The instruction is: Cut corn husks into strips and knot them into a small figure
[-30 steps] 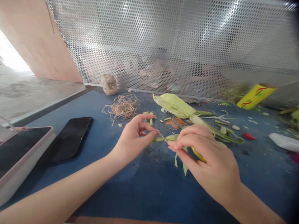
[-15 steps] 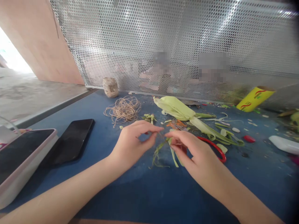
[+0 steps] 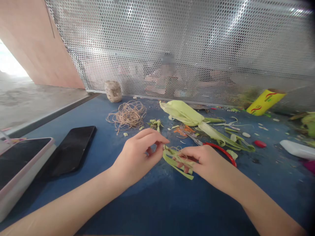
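Note:
My left hand [image 3: 139,154] and my right hand [image 3: 201,160] meet low over the blue table [image 3: 157,203]. A small bundle of green leaf strips [image 3: 176,159] lies between them. My right fingers are closed on the bundle. My left thumb and fingers are pinched at its left end; what they hold is too thin to make out. Just behind my right hand lie red-handled scissors [image 3: 216,147].
Behind are a coil of tan string [image 3: 128,114], a string spool [image 3: 113,91], large green leaves [image 3: 187,113] and scraps. A black phone [image 3: 71,149] and a tablet [image 3: 17,164] lie left. A yellow tube [image 3: 264,101] and a white object [image 3: 296,149] lie right. A perforated metal screen [image 3: 172,49] stands behind, people beyond it.
Both hands have dropped toward the table with the strips. My right hand has let go of a yellow-handled tool and turned palm down on the bundle; the red-handled scissors now show behind it.

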Demonstrator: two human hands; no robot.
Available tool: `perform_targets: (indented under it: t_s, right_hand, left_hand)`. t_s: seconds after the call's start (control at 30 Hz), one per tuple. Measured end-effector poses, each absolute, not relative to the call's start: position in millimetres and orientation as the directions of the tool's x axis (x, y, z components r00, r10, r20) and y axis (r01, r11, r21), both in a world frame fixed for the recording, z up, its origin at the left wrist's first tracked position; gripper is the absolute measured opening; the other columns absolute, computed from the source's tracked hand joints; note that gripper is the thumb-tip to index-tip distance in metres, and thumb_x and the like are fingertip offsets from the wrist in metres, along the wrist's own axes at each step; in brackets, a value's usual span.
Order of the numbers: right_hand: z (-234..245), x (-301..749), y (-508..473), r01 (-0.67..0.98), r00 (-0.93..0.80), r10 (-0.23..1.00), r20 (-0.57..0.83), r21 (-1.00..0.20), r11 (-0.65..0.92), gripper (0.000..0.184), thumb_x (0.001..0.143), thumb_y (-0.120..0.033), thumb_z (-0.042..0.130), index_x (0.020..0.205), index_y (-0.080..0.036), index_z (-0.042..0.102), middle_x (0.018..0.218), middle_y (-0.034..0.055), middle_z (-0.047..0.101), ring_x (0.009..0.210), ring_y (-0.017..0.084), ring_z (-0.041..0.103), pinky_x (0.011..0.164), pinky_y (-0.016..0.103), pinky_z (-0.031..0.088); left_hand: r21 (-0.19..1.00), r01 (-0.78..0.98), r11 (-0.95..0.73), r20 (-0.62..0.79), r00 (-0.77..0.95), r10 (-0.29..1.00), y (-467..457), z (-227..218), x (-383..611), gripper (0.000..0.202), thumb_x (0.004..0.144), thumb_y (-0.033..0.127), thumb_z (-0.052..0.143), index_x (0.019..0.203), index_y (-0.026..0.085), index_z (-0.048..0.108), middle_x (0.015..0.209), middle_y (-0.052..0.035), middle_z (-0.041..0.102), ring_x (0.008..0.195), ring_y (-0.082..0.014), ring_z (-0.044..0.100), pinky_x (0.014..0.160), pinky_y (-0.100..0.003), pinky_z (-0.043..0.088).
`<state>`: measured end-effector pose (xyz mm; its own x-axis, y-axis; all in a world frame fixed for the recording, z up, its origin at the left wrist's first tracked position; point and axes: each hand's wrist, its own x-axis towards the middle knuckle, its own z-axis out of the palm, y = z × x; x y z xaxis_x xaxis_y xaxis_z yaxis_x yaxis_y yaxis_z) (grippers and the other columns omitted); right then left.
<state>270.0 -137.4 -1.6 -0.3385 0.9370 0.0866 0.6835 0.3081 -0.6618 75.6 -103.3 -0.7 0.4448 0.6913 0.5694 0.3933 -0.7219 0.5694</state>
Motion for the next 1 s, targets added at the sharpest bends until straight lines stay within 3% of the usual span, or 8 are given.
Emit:
perform_targets:
  t_s: [0.17, 0.3, 0.4, 0.53, 0.63, 0.73, 0.87, 1.0]
  right_hand:
    - [-7, 265, -137, 0.608, -0.271, 0.948, 0.170, -0.733, 0.305, 0.020, 0.081, -0.032, 0.056, 0.099, -0.023, 0.055, 0.071, -0.0014, 0.065, 0.057, 0.013, 0.061, 0.056, 0.024, 0.049]
    - [-8, 265, -134, 0.531, -0.210, 0.943, 0.260, -0.779, 0.333, 0.039, 0.080, -0.027, 0.057, 0.117, -0.025, 0.047, 0.079, -0.0001, 0.066, 0.070, 0.015, 0.065, 0.069, 0.029, 0.052]
    - [-6, 266, -131, 0.529, -0.177, 0.923, 0.342, -0.758, 0.383, 0.025, 0.079, -0.025, 0.058, 0.105, -0.025, 0.058, 0.081, -0.0001, 0.067, 0.068, 0.014, 0.065, 0.067, 0.026, 0.052]
    - [-4, 264, -131, 0.492, -0.136, 0.919, 0.370, -0.780, 0.386, 0.008, 0.079, -0.025, 0.058, 0.084, -0.021, 0.064, 0.072, -0.0002, 0.068, 0.063, 0.013, 0.064, 0.059, 0.023, 0.052]
    - [-1, 259, -132, 0.501, -0.140, 0.923, 0.358, -0.778, 0.378, 0.007, 0.077, -0.022, 0.059, 0.073, -0.018, 0.063, 0.068, 0.0002, 0.066, 0.062, 0.013, 0.061, 0.057, 0.023, 0.050]
    - [1, 253, -133, 0.364, -0.186, 0.950, 0.252, -0.880, 0.305, 0.005, 0.076, -0.018, 0.058, 0.071, -0.017, 0.061, 0.066, -0.0002, 0.063, 0.057, 0.011, 0.058, 0.053, 0.021, 0.049]
    - [1, 254, -131, 0.124, -0.287, 0.944, 0.162, -0.971, 0.204, 0.008, 0.078, -0.016, 0.056, 0.083, -0.017, 0.062, 0.075, 0.0013, 0.065, 0.058, 0.010, 0.058, 0.055, 0.021, 0.051]
    - [-1, 258, -129, 0.073, -0.388, 0.913, 0.122, -0.984, 0.163, 0.012, 0.082, -0.016, 0.053, 0.089, -0.017, 0.063, 0.078, 0.0004, 0.065, 0.066, 0.009, 0.060, 0.064, 0.022, 0.051]
  left_hand:
    - [0.792, 0.286, -0.539, 0.424, 0.376, 0.824, -107, 2, 78, 0.019, 0.076, 0.008, 0.051, 0.082, 0.019, 0.064, 0.081, -0.0019, 0.062, 0.062, -0.0107, 0.062, 0.041, -0.015, 0.052]
    - [0.774, 0.265, -0.575, 0.455, 0.399, 0.796, -109, 3, 77, 0.018, 0.076, 0.008, 0.051, 0.082, 0.019, 0.064, 0.082, -0.0018, 0.063, 0.066, -0.0115, 0.063, 0.049, -0.017, 0.056]
    - [0.586, 0.310, -0.748, 0.576, 0.489, 0.655, -108, 2, 75, 0.020, 0.078, 0.006, 0.051, 0.085, 0.019, 0.064, 0.085, -0.0022, 0.064, 0.069, -0.0106, 0.063, 0.057, -0.017, 0.055]
    - [0.033, 0.245, -0.969, 0.683, 0.703, 0.201, -106, 1, 74, 0.020, 0.081, 0.006, 0.049, 0.092, 0.015, 0.064, 0.087, -0.0079, 0.068, 0.088, -0.0191, 0.062, 0.077, -0.029, 0.053]
    - [-0.297, 0.172, -0.939, 0.611, 0.791, -0.048, -107, 3, 74, 0.019, 0.082, 0.008, 0.050, 0.086, 0.018, 0.065, 0.086, -0.0079, 0.070, 0.085, -0.0217, 0.064, 0.067, -0.032, 0.054]
    - [-0.372, 0.117, -0.921, 0.554, 0.824, -0.119, -108, 7, 73, 0.021, 0.081, 0.009, 0.050, 0.079, 0.022, 0.066, 0.085, -0.0063, 0.072, 0.077, -0.0211, 0.066, 0.058, -0.031, 0.053]
    - [-0.205, 0.064, -0.977, 0.553, 0.831, -0.062, -107, 9, 66, 0.027, 0.079, 0.006, 0.052, 0.090, 0.027, 0.066, 0.094, -0.0052, 0.072, 0.093, -0.0237, 0.065, 0.070, -0.034, 0.055]
    - [-0.388, -0.006, -0.922, 0.440, 0.877, -0.191, -105, 9, 60, 0.026, 0.080, 0.006, 0.051, 0.096, 0.020, 0.065, 0.105, -0.0104, 0.069, 0.112, -0.0263, 0.055, 0.086, -0.037, 0.050]
